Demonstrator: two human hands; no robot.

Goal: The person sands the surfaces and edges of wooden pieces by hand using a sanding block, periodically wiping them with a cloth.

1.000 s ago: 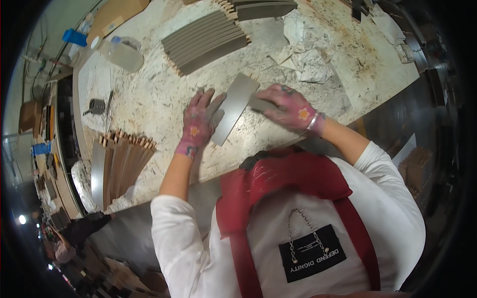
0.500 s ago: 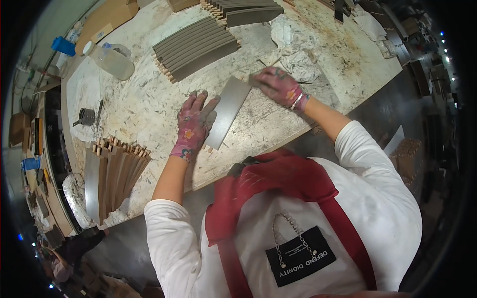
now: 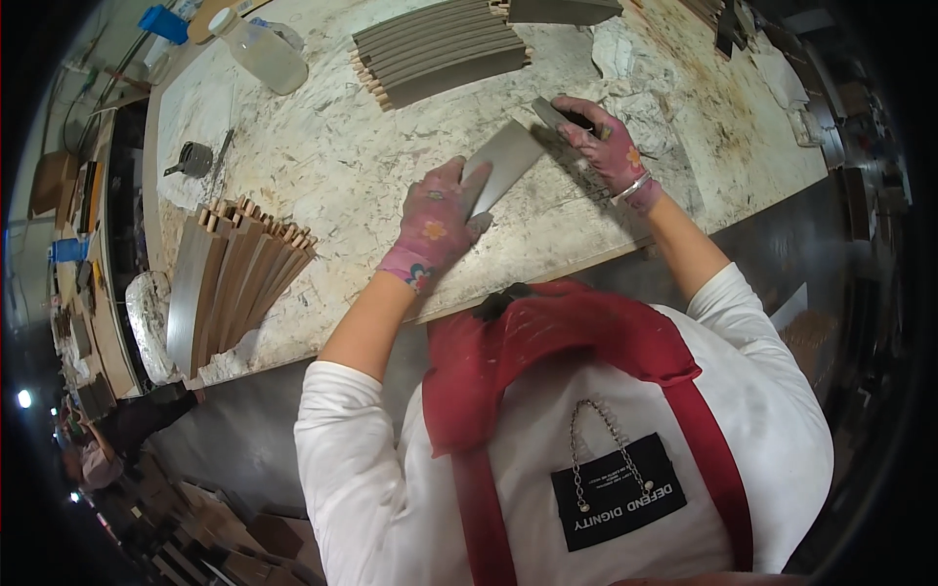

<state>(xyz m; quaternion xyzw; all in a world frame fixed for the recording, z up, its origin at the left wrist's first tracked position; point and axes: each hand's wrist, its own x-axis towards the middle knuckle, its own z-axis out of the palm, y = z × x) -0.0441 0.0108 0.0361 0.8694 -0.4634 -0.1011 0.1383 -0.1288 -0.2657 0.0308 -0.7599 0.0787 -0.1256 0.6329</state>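
Note:
A flat grey slat [image 3: 513, 156] lies at a slant on the worktable between my hands. My gloved left hand [image 3: 435, 215] is closed around its near-left end, with fingers over the face, and hides that end. In my gloved right hand [image 3: 613, 154] is a small flat grey-brown block [image 3: 559, 119], its kind unclear, pinched between thumb and fingers. That block is held just beyond the slat's far right end, apart from it or barely touching; I cannot tell which.
A stack of grey slats with wooden dowel ends [image 3: 440, 49] lies at the back. More dowelled slats [image 3: 230, 283] fan out at the left edge. A plastic bottle [image 3: 259, 54], a dark coil [image 3: 195, 159] and crumpled white cloth [image 3: 635, 122] also rest on the worktable [image 3: 342, 176].
My left hand has gone from lying spread beside the slat to gripping its near end. My right hand has lifted off the slat's far end, and the block in it now shows.

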